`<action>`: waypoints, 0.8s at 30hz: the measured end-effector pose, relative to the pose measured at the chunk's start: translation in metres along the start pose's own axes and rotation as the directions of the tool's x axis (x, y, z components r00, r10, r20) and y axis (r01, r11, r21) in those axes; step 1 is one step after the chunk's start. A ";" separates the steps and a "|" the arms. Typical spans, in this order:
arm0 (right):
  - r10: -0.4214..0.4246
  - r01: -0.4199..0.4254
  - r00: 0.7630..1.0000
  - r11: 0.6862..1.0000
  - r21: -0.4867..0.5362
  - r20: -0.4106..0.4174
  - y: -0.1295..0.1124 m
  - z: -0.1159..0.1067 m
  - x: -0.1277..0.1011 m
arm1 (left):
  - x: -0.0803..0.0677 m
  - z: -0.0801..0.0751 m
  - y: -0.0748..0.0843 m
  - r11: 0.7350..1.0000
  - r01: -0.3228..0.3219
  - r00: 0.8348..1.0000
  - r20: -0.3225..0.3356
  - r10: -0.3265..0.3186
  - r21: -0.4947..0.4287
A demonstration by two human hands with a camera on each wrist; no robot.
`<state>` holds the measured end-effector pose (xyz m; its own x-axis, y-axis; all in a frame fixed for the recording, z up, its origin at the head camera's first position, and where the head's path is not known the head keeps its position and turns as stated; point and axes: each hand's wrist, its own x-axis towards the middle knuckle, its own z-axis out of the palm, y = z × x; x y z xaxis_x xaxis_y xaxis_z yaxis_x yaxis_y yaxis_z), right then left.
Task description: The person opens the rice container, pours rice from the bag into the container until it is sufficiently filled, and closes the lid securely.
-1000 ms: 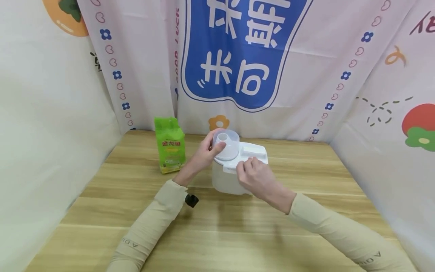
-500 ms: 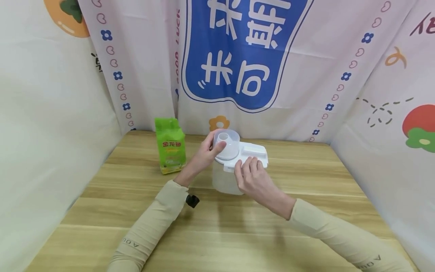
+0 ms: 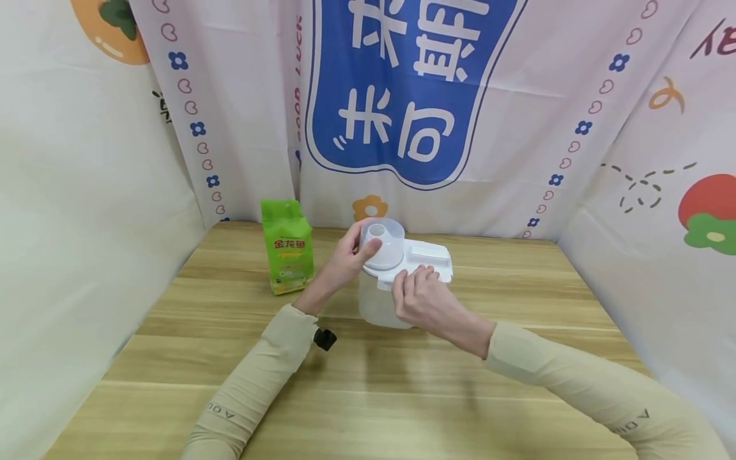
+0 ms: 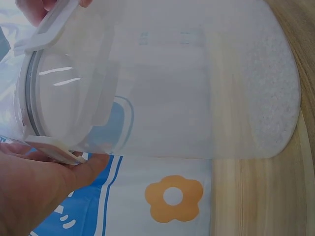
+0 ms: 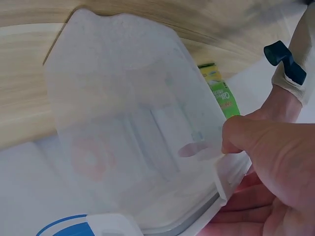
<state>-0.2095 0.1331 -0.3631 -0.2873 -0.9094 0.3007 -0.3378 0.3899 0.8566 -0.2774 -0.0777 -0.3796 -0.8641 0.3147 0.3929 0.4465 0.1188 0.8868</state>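
Two hands at the lid of a clear plastic container on the counter.

Head view: the left hand [image 3: 345, 259] curls round the clear cup [image 3: 384, 246] atop the white lid [image 3: 428, 257]; the right hand [image 3: 422, 300] pinches the lid's near edge, with a green packet [image 3: 286, 245] beyond the left hand. Left wrist view: the container [image 4: 197, 83] stands on the counter [image 4: 256, 196], just past the fingers [image 4: 44, 182], which touch its lid rim. Right wrist view: the thumb [image 5: 256, 142] presses the container wall beside the lid.
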 end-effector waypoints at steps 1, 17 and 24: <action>-0.003 0.003 1.000 1.000 0.000 0.013 0.000 -0.001 0.001 | 0.000 0.000 0.000 1.000 0.009 1.000 -0.001 -0.009 0.004; 0.024 -0.024 0.993 1.000 -0.006 0.119 -0.006 -0.011 0.010 | -0.003 -0.003 0.000 0.998 0.035 0.999 -0.003 -0.035 0.046; -0.026 0.022 0.995 0.999 0.034 0.100 0.005 -0.015 0.009 | -0.001 -0.003 0.000 0.990 -0.033 0.999 -0.025 0.036 0.139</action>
<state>-0.2008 0.1252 -0.3497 -0.3667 -0.9001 0.2352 -0.3744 0.3743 0.8484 -0.2772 -0.0810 -0.3792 -0.8527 0.2955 0.4308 0.5024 0.2382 0.8312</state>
